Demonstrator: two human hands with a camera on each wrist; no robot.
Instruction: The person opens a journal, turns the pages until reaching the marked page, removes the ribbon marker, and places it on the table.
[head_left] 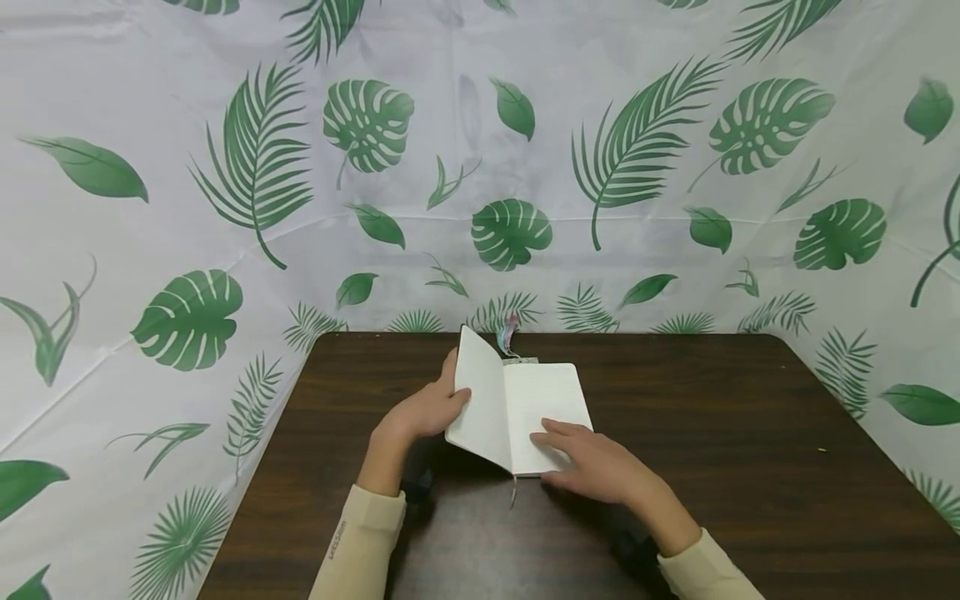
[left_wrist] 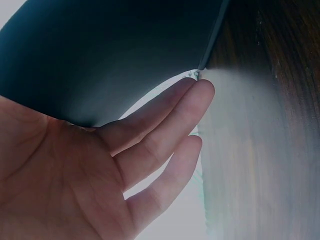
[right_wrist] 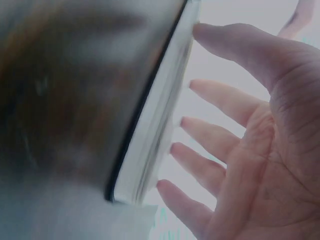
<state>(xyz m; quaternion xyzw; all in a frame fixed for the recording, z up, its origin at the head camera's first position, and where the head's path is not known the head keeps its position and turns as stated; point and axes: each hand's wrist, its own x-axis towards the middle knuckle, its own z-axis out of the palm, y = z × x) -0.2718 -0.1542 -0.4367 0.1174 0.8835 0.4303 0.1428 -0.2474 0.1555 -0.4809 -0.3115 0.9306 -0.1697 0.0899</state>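
Observation:
An open notebook (head_left: 547,400) with a dark cover and white pages lies on the table. Its left side stands tilted up, and my left hand (head_left: 423,411) holds that edge, thumb on the inner page and fingers behind. From the left wrist view, the dark outside of the cover (left_wrist: 100,50) hides the thumb. My right hand (head_left: 600,462) rests spread fingertips on the lower right page. The page block (right_wrist: 155,115) shows edge-on in the right wrist view, beneath those fingertips. A thin ribbon (head_left: 513,493) hangs from the bottom of the spine.
Beyond the notebook's top edge lies a small pink and blue tassel-like piece (head_left: 507,335). The dark wood table (head_left: 712,400) reaches back to a white, leaf-printed cloth (head_left: 450,100). Black wrist devices sit under both wrists.

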